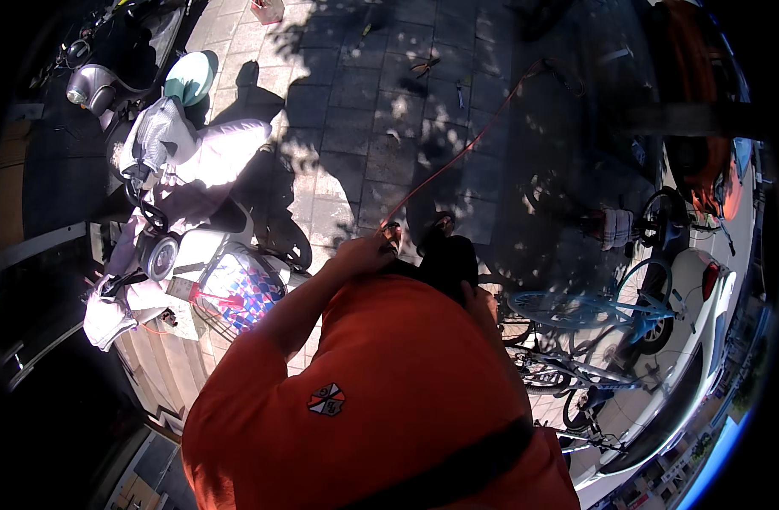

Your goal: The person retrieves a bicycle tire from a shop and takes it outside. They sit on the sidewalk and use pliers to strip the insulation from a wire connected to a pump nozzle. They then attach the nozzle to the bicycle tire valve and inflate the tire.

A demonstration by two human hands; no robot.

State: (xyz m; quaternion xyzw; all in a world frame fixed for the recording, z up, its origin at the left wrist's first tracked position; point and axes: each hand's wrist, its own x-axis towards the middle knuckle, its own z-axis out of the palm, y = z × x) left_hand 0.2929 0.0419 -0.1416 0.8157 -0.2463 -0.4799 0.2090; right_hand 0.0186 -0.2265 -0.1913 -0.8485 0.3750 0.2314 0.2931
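Observation:
My left hand (364,255) is low in front of my orange shirt, fingers curled at my dark trousers, with whatever it may hold hidden. My right hand (481,302) is beside the right side of my dark trousers (447,262), its fingertips mostly hidden. A thin red cable (457,153) runs from near my left hand and feet diagonally across the pavers (342,127) to the upper right. Farther ahead on the ground lie pliers (423,66) and a slim tool (461,95).
A scooter (160,259) with pale covers (228,149) and a patterned basket lining (240,293) stands on the left. On the right are bicycles (559,310), a white car (695,340) and an orange vehicle (704,170). A small container (267,10) sits at the far top.

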